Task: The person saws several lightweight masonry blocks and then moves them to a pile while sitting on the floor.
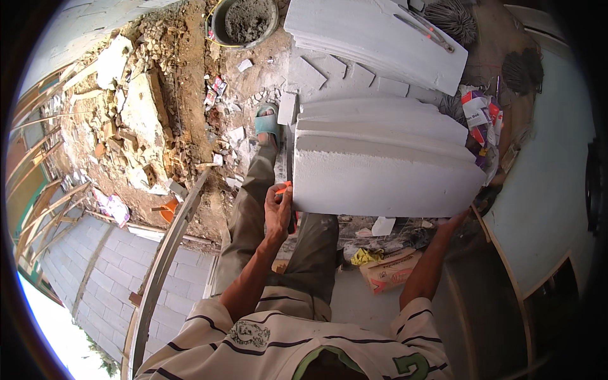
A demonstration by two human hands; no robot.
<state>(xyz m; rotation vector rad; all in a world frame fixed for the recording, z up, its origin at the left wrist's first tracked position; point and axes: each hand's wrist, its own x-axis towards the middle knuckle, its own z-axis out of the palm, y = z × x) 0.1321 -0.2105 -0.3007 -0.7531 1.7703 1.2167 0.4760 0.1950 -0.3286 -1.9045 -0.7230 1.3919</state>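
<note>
Rough, pale slabs make a big pile. At its near edge lies a flat, grainy white block. The right hand is at the block's near right corner; I can't tell if its fingers are apart. The left hand pinches a small orange thing just beside the block's left edge.

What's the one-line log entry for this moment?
left hand: holding orange item | nearest block: left edge beside item | right hand: at block's near right corner
</note>
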